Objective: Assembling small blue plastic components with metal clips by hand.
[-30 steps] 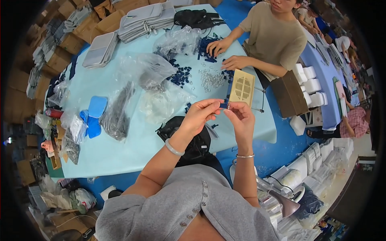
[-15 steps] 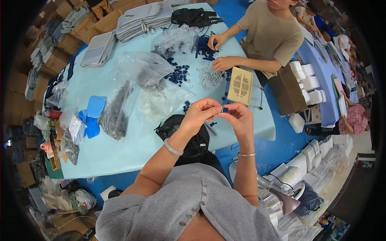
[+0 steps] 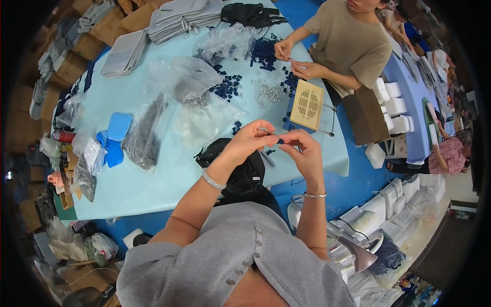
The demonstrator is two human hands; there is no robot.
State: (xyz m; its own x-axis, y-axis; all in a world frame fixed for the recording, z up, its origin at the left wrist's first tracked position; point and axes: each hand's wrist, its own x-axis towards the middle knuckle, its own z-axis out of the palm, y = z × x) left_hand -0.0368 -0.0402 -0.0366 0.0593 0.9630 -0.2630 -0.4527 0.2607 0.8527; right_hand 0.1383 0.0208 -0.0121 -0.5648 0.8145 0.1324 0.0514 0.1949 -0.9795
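Head view: small navy webbing piece between hands, above near side of pale-blue table. Right hand pinches it, thumb against finger; left hand narrowed just beside (cannot tell whether gripping). Piece likely light, soft, pliable, hardly fragile; best pinched by flat faces.

Even, fairly bright light covered the pale blue bench, leaving soft, faint shadows. Highlights glinted on the clear plastic bag toward its far edge. Beyond its left edge, the cardboard box sat in dim blur. Fisheye distortion bowed the near edge; black filled the corners. The small navy piece lacked crisp detail.
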